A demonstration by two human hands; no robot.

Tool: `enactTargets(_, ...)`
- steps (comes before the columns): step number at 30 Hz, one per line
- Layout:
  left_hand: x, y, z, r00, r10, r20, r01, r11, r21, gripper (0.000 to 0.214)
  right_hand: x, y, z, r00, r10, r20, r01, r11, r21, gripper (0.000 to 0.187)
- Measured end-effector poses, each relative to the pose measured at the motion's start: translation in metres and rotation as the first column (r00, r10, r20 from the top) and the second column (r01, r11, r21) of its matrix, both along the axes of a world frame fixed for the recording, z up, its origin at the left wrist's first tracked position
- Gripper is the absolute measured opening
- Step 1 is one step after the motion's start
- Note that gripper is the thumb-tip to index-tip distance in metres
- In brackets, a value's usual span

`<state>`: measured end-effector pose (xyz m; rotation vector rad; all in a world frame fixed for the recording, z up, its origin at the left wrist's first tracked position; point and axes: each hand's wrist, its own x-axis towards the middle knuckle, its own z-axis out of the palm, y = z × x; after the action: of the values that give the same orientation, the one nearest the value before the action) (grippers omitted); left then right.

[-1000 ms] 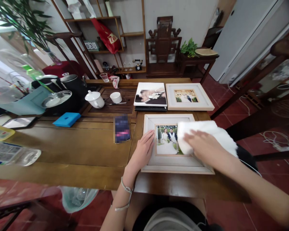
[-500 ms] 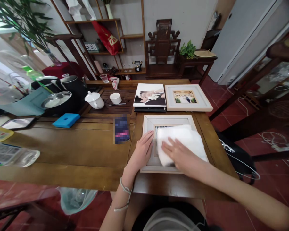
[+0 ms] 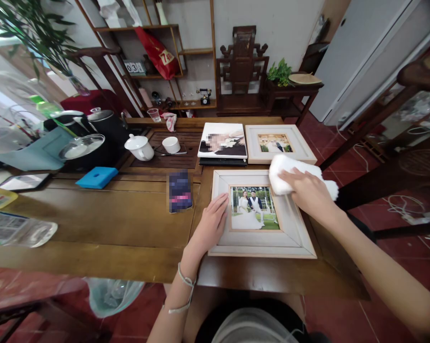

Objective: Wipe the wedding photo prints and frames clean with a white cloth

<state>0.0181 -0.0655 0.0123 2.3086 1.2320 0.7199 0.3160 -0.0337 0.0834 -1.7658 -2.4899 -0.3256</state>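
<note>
A pale wooden picture frame [image 3: 293,233] lies flat near the table's front edge, its photo of two people in white showing fully. My left hand [image 3: 215,216] rests on the frame's left border with its fingers stretched out flat. At the frame's upper right corner, my right hand [image 3: 306,188] presses on a folded white cloth [image 3: 284,166], gripping it from above. Part of the cloth hangs out past the frame's right side. The right hand's fingertips partly sink into the cloth.
Behind the frame lie a second framed photo [image 3: 301,143] and a photo album [image 3: 222,138]. A dark blue packet [image 3: 180,190] sits to the left. Farther left are a white lidded cup [image 3: 139,147], a small white bowl [image 3: 171,144], a blue block [image 3: 97,177] and a clear bottle [image 3: 25,231].
My right hand has slid the white cloth up and right, from over the photo to the frame's upper right corner. The photo is now uncovered. My left hand has stayed in place.
</note>
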Motion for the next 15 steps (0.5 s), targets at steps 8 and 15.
enactTargets(8,-0.001,0.0,0.001,1.0,0.002,0.002,-0.002,1.0,-0.002,0.046,-0.036,-0.015,-0.03,0.983,0.149,0.104,-0.146,0.989,-0.036,0.064)
enactTargets(15,0.0,-0.001,0.003,1.0,0.012,-0.008,-0.012,1.0,-0.008,0.046,-0.044,-0.123,0.0,0.922,0.386,-0.032,-0.382,0.892,-0.241,0.076)
